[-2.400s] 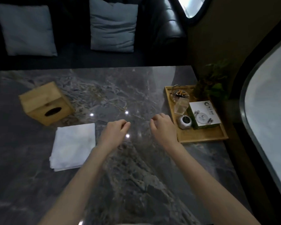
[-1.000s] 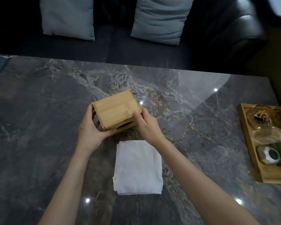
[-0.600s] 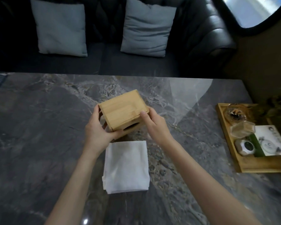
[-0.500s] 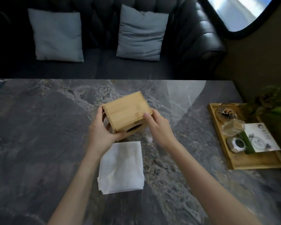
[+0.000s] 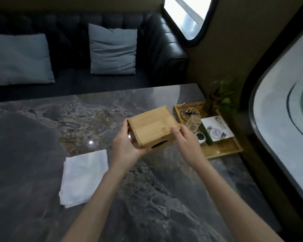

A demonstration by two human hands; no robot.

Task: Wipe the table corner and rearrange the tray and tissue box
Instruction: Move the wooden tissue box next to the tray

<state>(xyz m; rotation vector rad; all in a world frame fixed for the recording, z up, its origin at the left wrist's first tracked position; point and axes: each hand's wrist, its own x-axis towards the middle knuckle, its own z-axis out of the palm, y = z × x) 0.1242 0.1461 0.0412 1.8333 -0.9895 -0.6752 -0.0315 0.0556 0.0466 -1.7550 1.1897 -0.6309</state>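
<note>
Above the dark marble table (image 5: 42,137), both hands, left (image 5: 125,148) and right (image 5: 185,143), clasp a rectangular bamboo tissue box (image 5: 153,126), apparently for carrying toward the wooden tray (image 5: 222,149).

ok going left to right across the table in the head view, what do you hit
white folded cloth → left hand → wooden tissue box held in both hands → right hand → wooden tray → plant

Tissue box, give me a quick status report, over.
Left hand and right hand both grip the wooden tissue box, lifted above the table. Wooden tray sits loaded at the right edge. White cloth lies folded, left of the arms.
</note>
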